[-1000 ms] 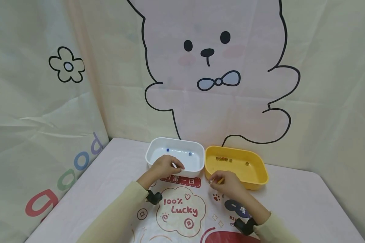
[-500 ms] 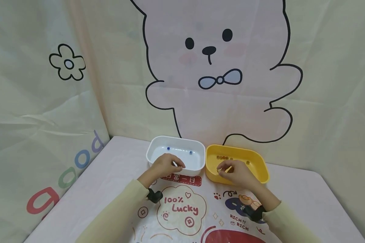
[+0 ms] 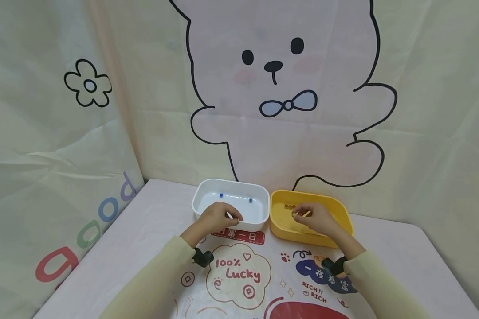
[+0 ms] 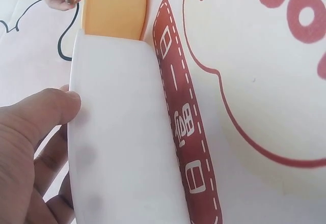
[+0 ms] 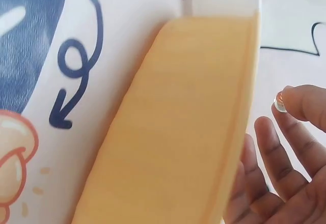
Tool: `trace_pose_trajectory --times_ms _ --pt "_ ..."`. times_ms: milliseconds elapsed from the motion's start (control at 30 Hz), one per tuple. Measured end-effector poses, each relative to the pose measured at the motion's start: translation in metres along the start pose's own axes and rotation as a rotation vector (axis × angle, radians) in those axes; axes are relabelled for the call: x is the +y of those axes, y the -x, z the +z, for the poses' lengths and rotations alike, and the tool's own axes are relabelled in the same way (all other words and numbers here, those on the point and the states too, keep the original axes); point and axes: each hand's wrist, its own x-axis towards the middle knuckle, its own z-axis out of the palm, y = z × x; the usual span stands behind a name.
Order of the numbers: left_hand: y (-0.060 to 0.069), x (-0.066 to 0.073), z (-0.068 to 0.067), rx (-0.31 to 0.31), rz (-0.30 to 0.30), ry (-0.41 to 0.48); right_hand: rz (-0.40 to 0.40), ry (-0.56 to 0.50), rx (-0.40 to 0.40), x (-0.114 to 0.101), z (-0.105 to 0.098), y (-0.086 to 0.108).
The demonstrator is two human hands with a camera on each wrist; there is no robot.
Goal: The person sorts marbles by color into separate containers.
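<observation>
In the head view my left hand (image 3: 219, 216) is at the front rim of the white tub (image 3: 197, 201). Its thumb lies over the rim and its other fingers are inside, so it holds the wall, as the left wrist view shows. Two small blue marbles (image 3: 250, 200) lie in this tub. My right hand (image 3: 317, 218) is over the yellow tub (image 3: 281, 230), its thumb and index finger pinching a glassy marble (image 5: 279, 103) with an orange streak. Beyond its fingertips, amber marbles (image 3: 288, 207) sit in a row on the yellow tub's floor, partly hidden by the hand.
Both tubs stand side by side at the back of the table (image 3: 159, 208), which has a printed cover. Behind them hangs a cloth (image 3: 323, 164) with a bear drawing. A black strap (image 3: 202, 257) circles the left wrist, with another strap (image 3: 334, 266) on the right.
My right hand has moved from the front of the yellow tub up and over it, away from me and to the right, carrying the marble. The left hand has stayed at the white tub's rim.
</observation>
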Motion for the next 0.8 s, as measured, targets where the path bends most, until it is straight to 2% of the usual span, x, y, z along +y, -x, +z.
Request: trace_pose_trajectory --times_ms 400,633,800 --pt "0.001 -0.001 -0.002 0.002 -0.016 0.023 0.019 0.004 -0.026 0.020 0.003 -0.022" --pt "0.000 0.000 -0.002 -0.005 0.018 0.017 0.065 -0.027 -0.089 0.038 0.007 -0.031" --pt "0.001 0.001 -0.002 -0.005 0.029 0.005 0.106 -0.046 -0.098 0.046 0.010 -0.034"
